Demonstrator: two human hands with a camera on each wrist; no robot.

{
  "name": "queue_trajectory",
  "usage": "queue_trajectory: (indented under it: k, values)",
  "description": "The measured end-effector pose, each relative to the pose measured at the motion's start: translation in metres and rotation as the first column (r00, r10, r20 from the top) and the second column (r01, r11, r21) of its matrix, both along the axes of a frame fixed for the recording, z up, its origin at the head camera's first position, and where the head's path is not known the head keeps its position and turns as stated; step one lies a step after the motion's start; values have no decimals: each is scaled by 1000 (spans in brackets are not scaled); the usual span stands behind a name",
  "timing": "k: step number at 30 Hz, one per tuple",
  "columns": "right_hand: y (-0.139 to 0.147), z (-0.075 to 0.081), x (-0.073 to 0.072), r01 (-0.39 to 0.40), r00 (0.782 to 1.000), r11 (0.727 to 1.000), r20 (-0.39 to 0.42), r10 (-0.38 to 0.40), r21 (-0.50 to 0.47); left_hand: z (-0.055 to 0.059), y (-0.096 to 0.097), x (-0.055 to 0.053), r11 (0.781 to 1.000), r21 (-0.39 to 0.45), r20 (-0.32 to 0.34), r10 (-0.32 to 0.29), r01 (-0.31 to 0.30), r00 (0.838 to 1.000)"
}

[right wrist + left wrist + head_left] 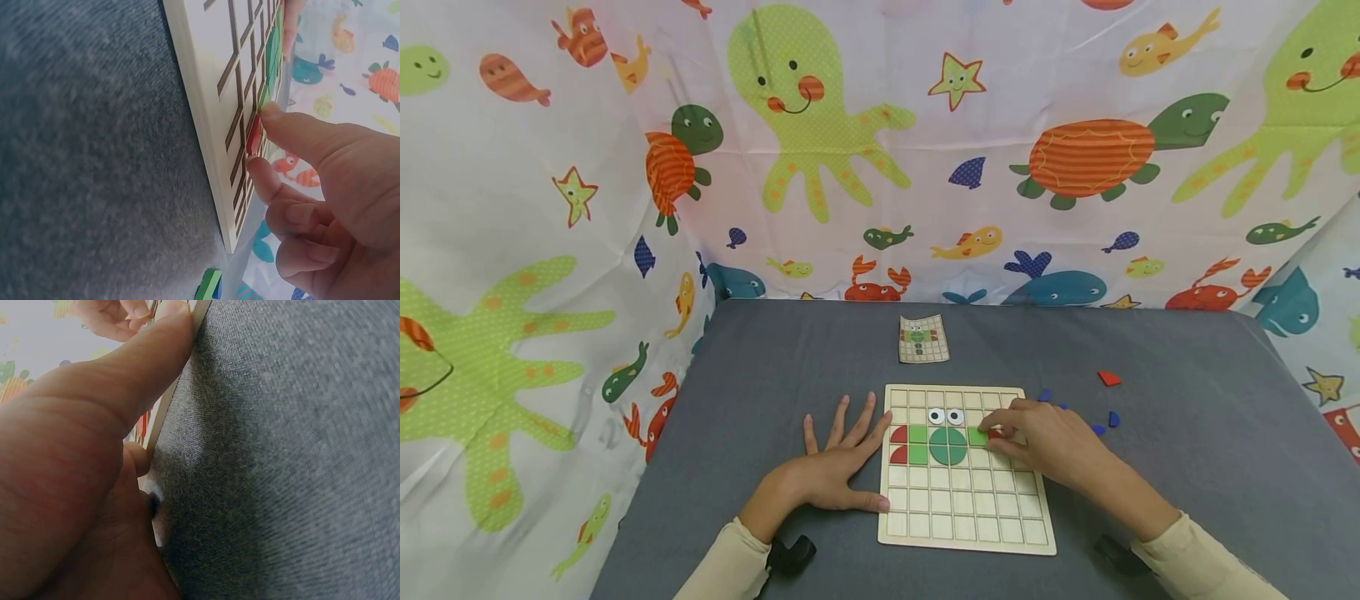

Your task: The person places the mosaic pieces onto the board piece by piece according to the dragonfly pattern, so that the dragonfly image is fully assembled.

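A wooden grid board (966,529) lies on the grey cloth. On it sit two red quarter-round pieces (899,455), green squares (918,434), a dark green circle (947,447) made of quarters and two round eye pieces (936,417). My right hand (1045,437) pinches a red piece (254,134) between thumb and a fingertip, down at the grid beside a single green square (977,437). My left hand (835,472) spreads its fingers on the cloth at the board's left side. Its thumb and a fingertip touch that edge.
Behind the board lies a small pattern card (924,340) showing a similar coloured figure. Several blue pieces (1114,419) and a red piece (1108,378) lie right of the board. A curtain (865,125) printed with sea animals hangs behind the table and at its sides.
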State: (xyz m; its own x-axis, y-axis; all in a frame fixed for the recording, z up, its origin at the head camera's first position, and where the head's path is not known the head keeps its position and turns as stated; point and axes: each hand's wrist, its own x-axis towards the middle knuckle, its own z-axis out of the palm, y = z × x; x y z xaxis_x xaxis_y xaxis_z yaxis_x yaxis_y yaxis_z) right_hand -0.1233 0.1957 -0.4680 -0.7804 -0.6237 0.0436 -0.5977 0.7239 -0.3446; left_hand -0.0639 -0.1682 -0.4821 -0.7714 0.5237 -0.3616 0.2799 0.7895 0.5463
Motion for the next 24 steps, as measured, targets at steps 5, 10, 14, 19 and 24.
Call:
queue_trajectory:
  k: [5, 10, 14, 19, 24]
  values:
    - [5, 1, -3, 23, 1000, 1000, 10, -23, -12, -1, -1, 0, 1000, 5, -1, 1, -1, 1000]
    - [16, 4, -6, 70, 997, 997, -15, -70, -14, -1, 0, 0, 1000, 6, 2, 2, -2, 1000]
    - [30, 6, -8, 119, 991, 992, -51, -120, -32, 0, 0, 0, 1000, 7, 6, 5, -5, 1000]
    - [50, 8, -10, 182, 982, 983, -57, -183, -17, 1, 1, 0, 1000, 8, 9, 6, -6, 1000]
    - [67, 6, -9, 197, 979, 980, -50, -197, 7, 1, 1, 0, 1000, 3, 12, 3, -3, 1000]
